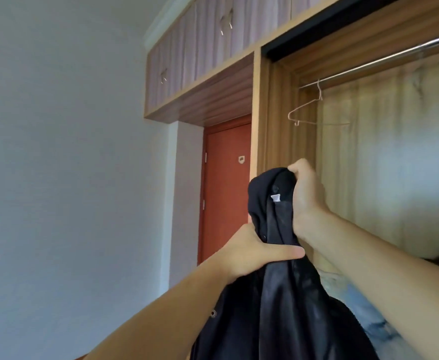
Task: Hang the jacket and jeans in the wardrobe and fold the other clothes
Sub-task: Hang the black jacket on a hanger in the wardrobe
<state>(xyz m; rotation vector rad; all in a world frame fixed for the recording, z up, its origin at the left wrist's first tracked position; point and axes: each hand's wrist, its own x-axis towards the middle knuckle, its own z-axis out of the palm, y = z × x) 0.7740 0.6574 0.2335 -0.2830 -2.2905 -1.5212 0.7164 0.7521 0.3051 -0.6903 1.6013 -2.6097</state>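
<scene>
Nearest, the left hand (254, 253) grips the black jacket (278, 294) below its collar; the right hand (305, 196), higher, clutches the collar. The jacket hangs lengthwise beneath both. Beyond, up and right of the right hand, 1 wire hanger (314, 110) hangs on the wardrobe rail (384, 58).

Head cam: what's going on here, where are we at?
A person holds a black jacket up before the open wardrobe. The right hand grips its collar end; the left hand grips it lower down. A bare wire hanger hangs on the rail above. The jacket isn't hung yet.
</scene>
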